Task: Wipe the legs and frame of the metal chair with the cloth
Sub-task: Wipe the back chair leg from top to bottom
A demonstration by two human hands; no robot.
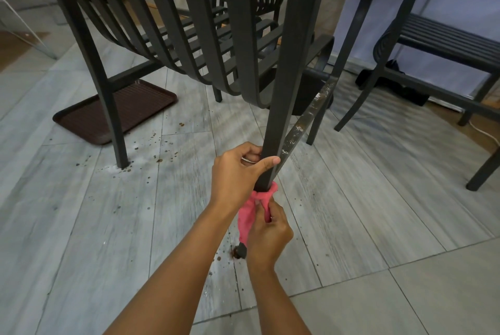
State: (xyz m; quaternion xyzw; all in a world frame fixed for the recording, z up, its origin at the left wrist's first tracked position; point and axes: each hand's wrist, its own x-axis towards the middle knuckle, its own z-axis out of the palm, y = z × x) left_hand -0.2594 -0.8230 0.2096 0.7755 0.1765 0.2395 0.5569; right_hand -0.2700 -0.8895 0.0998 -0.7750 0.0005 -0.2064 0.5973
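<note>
A dark metal chair [194, 45] with slatted back and seat stands right in front of me. Its near leg [286, 91] runs down to the floor at the centre. My left hand [238, 172] grips this leg low down, thumb across its front. Just below, a pink cloth [253, 213] is wrapped around the leg. My right hand [267, 234] holds the cloth bunched tight against the leg. The leg's foot [241, 250] shows beneath the cloth. A cross bar [305, 118] behind the leg bears whitish stains.
A brown tray [89, 120] lies on the grey tiled floor [378, 199] behind the chair's left leg. Brown spots mark the floor around both legs. A second dark chair [438, 45] stands at the right, another further back. A white cable [484, 131] lies at the right.
</note>
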